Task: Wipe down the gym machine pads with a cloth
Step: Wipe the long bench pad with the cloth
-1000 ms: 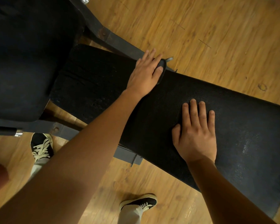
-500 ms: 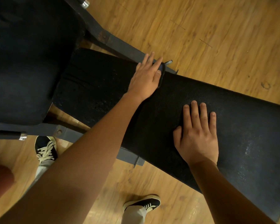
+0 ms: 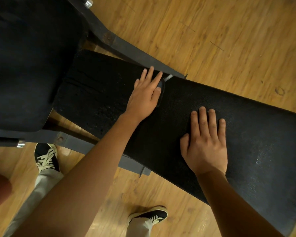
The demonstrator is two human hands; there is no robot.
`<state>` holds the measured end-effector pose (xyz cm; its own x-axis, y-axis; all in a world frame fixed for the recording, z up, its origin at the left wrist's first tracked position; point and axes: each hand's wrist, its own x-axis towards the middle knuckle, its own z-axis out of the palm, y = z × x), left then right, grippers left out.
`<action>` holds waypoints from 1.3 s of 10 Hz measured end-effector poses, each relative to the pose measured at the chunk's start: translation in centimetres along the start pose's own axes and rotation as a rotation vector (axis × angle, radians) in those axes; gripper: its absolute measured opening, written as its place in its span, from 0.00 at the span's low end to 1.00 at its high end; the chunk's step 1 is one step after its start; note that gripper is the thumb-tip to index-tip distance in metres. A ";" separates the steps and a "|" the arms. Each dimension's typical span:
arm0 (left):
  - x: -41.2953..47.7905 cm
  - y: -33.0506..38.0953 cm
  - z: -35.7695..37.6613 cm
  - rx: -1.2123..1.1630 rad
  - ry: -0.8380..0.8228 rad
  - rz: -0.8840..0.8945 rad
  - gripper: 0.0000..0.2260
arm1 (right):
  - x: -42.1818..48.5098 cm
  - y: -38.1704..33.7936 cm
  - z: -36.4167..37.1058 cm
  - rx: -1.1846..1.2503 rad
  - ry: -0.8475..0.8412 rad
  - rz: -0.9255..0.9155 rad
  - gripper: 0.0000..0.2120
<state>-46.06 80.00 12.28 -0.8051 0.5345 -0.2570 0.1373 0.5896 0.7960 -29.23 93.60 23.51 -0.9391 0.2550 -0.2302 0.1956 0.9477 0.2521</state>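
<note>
My two hands both lie on the one long pad (image 3: 256,134), the black padded board that runs under them from left to right.

My left hand (image 3: 146,94) is flat, palm down, fingers straight and a little spread, gripping nothing. Under its thumb side a small dark thing (image 3: 161,86) is pressed against the pad, and its dark edge follows the side of the palm back toward the wrist. I cannot tell whether it is the cloth. A short pale strip (image 3: 168,77) sticks out just past my forefinger tip.

My right hand (image 3: 206,142) is to the right of the left one and nearer to me, apart from it. It too is open, with four fingers straight and close together, the thumb out to the left, and the palm resting on the pad.

Beyond and left of my left hand is a second pad (image 3: 24,65), larger and dark. I count two grey frame bars: one (image 3: 135,53) just past my left fingertips and one (image 3: 72,141) under my left forearm. There are two chrome end caps, one (image 3: 88,3) far ahead and one (image 3: 21,144) left of that forearm.

Below my arms are my two black shoes with pale laces, one (image 3: 46,158) left of my left forearm and one (image 3: 150,216) between my forearms, on the wooden floor (image 3: 229,40).
</note>
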 end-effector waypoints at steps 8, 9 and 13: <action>-5.6 -3.0 -1.0 0.092 -0.118 0.068 0.24 | 0.0 0.0 -0.3 0.002 -0.022 0.001 0.31; -10.4 -4.8 -0.7 0.115 -0.106 0.032 0.24 | 0.1 -0.1 -0.2 0.002 -0.012 -0.001 0.30; -7.0 -4.0 -0.6 0.132 -0.118 0.030 0.24 | 0.1 -0.1 -0.2 -0.009 -0.018 -0.005 0.30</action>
<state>-41.30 73.58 11.20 -0.7275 0.6156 -0.3029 0.2409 0.6426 0.7274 -29.41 93.51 23.67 -0.9349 0.2540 -0.2480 0.1886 0.9472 0.2594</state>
